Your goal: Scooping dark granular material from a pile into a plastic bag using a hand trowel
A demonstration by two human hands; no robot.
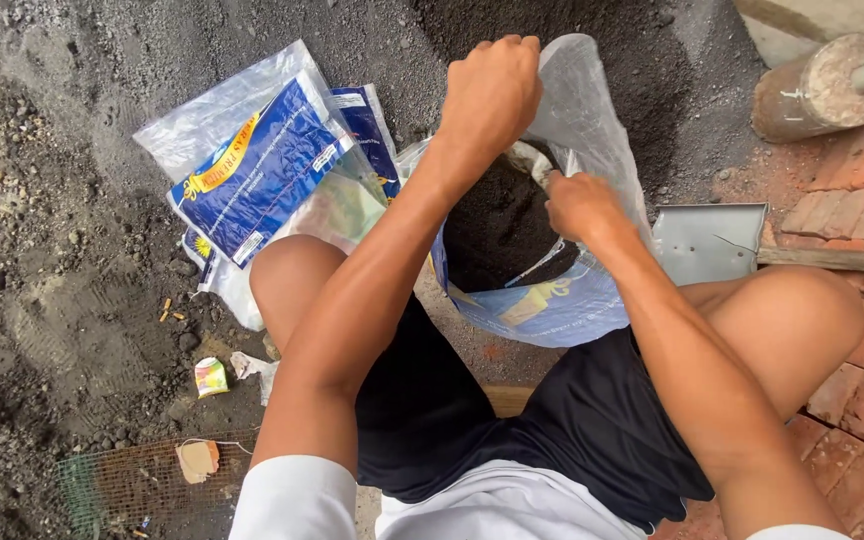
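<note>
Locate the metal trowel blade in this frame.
In the head view the grey trowel blade lies right of centre on the ground, just right of the soil-filled bag, above the person's right knee.

This is an outdoor work yard, the sort of rough spot beside a building site. The ground (62, 250) is dark loose soil and grit, marked with shoe prints and scattered with small litter. Along one side runs a patch of red brick paving (857, 200). A metal shovel (709, 243) with a wooden handle lies there, empty blue and white plastic sacks (262, 170) are piled on the dirt, and a scrap of wire mesh (137, 480) lies nearby
</note>
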